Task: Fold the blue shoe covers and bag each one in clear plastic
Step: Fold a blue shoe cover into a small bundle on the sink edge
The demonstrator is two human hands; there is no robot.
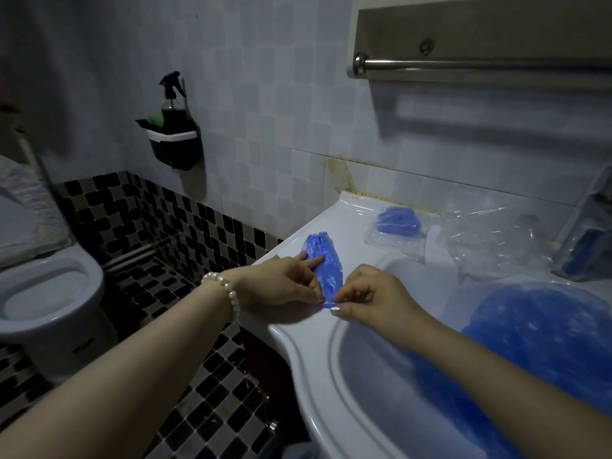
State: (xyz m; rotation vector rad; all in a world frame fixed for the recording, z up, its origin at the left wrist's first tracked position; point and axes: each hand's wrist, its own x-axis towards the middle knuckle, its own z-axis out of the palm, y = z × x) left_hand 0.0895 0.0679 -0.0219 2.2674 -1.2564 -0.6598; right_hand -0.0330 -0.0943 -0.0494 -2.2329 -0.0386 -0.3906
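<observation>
A blue shoe cover (326, 260) lies stretched out on the white sink's left rim (357, 226). My left hand (281, 279) presses its index finger on the cover's middle and pinches the near end with the thumb. From the other side, my right hand (374, 298) pinches that same near end. Farther back, a folded blue shoe cover (399, 220) sits on a clear plastic bag (394, 243). More clear bags (490, 240) lie crumpled to the right. A large heap of blue shoe covers (536, 339) fills the basin.
A toilet (43, 286) stands to the left over a checkered tile floor. On the wall hangs a black holder (175, 144) with a spray bottle. A towel bar (480, 64) runs overhead at the right. A faucet (586, 233) stands at the far right.
</observation>
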